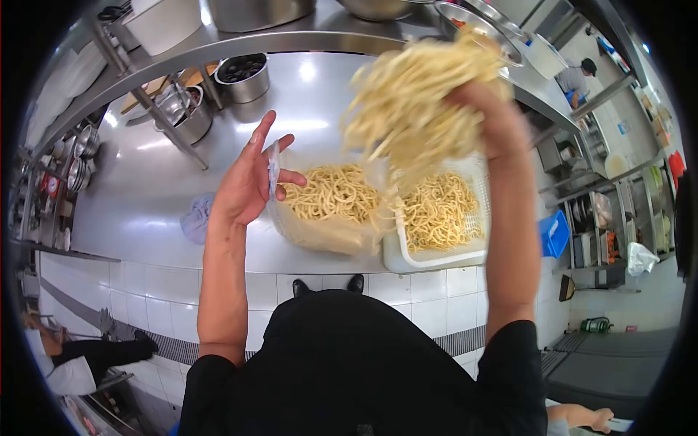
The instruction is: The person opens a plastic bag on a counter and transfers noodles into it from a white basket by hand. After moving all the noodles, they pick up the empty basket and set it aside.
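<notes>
My right hand (480, 109), blurred by motion, is raised above the table with a big bunch of thick pale noodles (414, 102) in its grip. Loose strands hang down from the bunch. My left hand (251, 178) has its fingers spread, and the rim of a clear plastic bag (320, 231) touches them. More thick noodles (338, 190) fill the bag, which lies on the steel table. To the bag's right, a white perforated basket (443, 259) contains another heap of noodles (440, 214). Part of this basket is behind my right forearm.
A steel shelf (305, 45) crosses the table's far side, with pots and bowls on it. Metal pots (247, 89) stand beneath its left part. A bluish cloth or bag (196, 218) lies left of my forearm. A blue container (554, 234) is at right. Other people are at the edges.
</notes>
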Motion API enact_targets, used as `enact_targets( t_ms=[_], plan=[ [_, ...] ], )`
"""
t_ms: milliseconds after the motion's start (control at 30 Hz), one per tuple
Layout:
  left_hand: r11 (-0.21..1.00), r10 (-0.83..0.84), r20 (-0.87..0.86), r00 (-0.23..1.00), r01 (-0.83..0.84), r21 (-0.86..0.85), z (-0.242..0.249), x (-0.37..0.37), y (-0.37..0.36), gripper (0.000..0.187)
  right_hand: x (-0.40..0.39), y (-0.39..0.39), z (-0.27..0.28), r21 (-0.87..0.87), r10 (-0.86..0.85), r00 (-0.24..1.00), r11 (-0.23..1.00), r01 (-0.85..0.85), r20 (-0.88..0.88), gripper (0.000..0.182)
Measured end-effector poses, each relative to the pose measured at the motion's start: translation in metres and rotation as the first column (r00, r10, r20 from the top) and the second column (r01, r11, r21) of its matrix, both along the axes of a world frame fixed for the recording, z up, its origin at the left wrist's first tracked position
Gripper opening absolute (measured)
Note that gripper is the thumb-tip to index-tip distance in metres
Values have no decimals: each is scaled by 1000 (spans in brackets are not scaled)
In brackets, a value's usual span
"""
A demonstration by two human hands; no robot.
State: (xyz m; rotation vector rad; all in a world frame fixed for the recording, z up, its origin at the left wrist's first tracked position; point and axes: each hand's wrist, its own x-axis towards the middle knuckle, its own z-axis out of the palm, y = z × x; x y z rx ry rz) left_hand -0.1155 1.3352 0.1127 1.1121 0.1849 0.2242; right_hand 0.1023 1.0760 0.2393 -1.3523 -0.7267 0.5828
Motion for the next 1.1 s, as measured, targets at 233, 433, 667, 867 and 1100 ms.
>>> enact_targets(
  t_ms=[233, 433, 667, 867, 1100],
  plan=[
    [999, -7, -22, 1000, 8, 33, 5, -17, 10, 86, -49, 130, -190, -529, 491, 868, 756, -385, 71, 74],
    [999, 18, -3, 1000, -18, -45, -9, -22, 22, 80, -25, 117, -117, -724, 570, 822, 562, -399, -11, 81],
    [998, 19, 33, 999, -17, -64, -14, -20, 23, 80, -13, -2, -203, -911, 579, 707, 316, 265, 407, 113],
    [996, -1, 56, 998, 6, -91, -20, -12, 22, 76, -26, -26, -259, -523, -21, 695, 642, 560, 719, 57],
    [996, 18, 42, 999, -15, -87, -13, -7, 11, 77, 11, -7, -128, -483, -66, 950, 849, 214, 305, 28]
  ],
)
